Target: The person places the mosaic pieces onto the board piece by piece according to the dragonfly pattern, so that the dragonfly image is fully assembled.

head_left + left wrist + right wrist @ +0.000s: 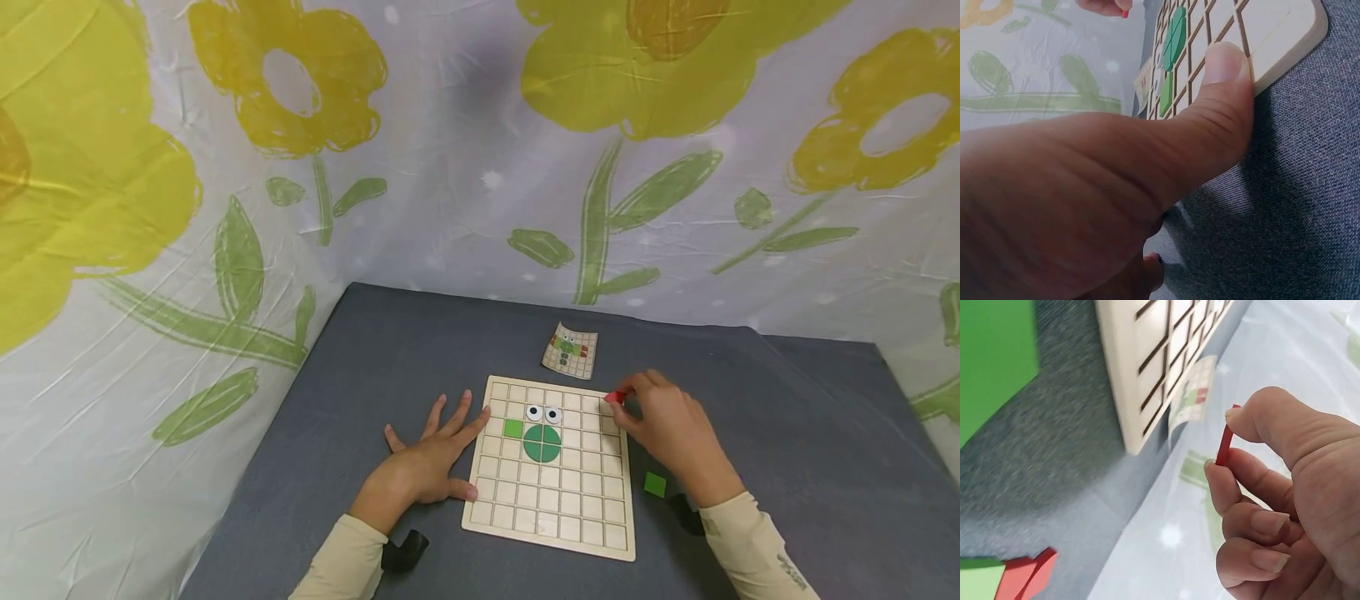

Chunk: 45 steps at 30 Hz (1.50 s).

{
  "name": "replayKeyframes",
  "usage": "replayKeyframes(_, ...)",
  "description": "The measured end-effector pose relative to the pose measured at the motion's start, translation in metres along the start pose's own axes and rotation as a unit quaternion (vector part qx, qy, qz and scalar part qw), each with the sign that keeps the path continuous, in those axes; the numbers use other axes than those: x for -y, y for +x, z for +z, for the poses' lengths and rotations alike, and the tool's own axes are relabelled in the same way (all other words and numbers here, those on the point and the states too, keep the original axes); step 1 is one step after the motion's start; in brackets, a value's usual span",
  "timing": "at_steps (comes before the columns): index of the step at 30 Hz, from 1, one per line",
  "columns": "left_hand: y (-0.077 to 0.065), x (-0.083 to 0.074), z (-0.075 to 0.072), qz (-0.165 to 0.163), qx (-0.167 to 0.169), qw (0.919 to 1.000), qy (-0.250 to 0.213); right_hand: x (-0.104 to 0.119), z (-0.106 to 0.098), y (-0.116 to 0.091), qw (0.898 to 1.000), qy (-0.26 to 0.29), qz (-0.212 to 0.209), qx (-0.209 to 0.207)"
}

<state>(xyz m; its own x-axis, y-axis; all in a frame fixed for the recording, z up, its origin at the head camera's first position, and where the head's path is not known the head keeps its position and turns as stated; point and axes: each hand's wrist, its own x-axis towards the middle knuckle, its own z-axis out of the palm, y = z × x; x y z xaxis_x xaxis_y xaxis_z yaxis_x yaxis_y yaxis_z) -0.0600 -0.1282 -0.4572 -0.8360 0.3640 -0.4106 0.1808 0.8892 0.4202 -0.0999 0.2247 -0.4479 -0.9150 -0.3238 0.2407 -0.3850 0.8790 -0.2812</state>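
Observation:
A wooden grid board [558, 502] lies on the dark cloth. My left hand [426, 468] spreads its fingers along the board's left edge, and its thumb [1225, 81] presses the board's rim. Above the board's upper right corner, my right hand [672, 427] pinches a thin red tile [1226, 440] between thumb and forefinger. Two round eye tiles [534, 413] sit side by side in the grid. Under them lies a dark green circle [542, 443] made of quarter pieces, with a light green square tile [513, 428] to its upper left.
A slightly curled picture card [570, 351] lies behind the board, printed with a gridded figure. To the board's right is a loose green tile [655, 484]. Red pieces [1025, 575] show at the lower left in the right wrist view. A flower-printed sheet [450, 167] hangs behind the table.

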Motion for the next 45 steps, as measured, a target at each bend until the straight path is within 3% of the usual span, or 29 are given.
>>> replayKeyframes(15, -0.002, 0.000, 0.000, 0.002, -0.004, 1.0000, -0.006, 0.023, 0.002, 0.008, 0.999, -0.010, -0.037, -0.027)
replayKeyframes(29, -0.001, -0.001, 0.001, -0.003, -0.002, 1.0000, -0.007, 0.040, 0.004, 0.017, 0.997, -0.001, -0.069, -0.027)
replayKeyframes(45, 0.001, -0.001, 0.001, -0.003, -0.006, 1.0000, -0.004, 0.058, 0.008, 0.023, 0.996, 0.021, -0.079, -0.019)
